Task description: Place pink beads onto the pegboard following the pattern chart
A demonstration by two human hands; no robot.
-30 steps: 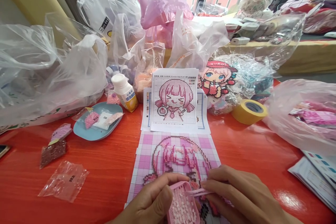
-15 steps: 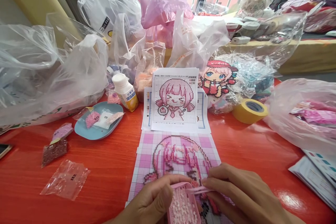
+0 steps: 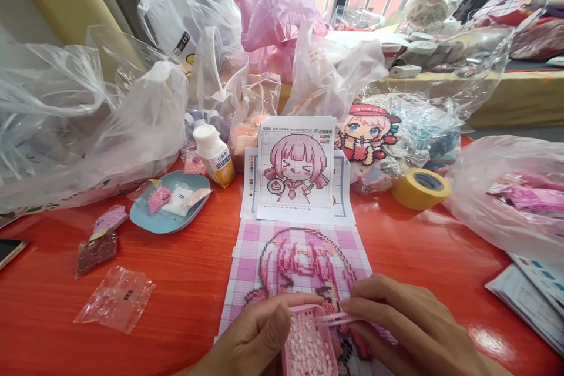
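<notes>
My left hand (image 3: 259, 338) is closed round a small pink bead tray (image 3: 287, 358) at the bottom middle, with pale beads (image 3: 311, 343) lying in its grooves. Pinched in my right hand (image 3: 400, 317) are pink tweezers (image 3: 337, 319), whose tips reach over the tray's right edge. Beneath both hands lies a checked pegboard (image 3: 233, 282) bearing a partly beaded pink-haired character (image 3: 304, 255). Behind it a printed pattern sheet (image 3: 297, 170) leans upright, showing a similar figure. My hands hide the lower part of the board.
At left sit a blue plate (image 3: 145, 220) of bead packets, a white bottle (image 3: 214, 155), and an opened plastic bag (image 3: 117, 299). Yellow tape (image 3: 420, 188) and a bulging plastic bag (image 3: 489, 182) stand right. More bags line the back, beside a finished bead figure (image 3: 368, 135).
The view has shifted slightly, so the scene sits a little further right. Both hands keep their hold on the tray and tweezers; the tweezers have moved very little.
</notes>
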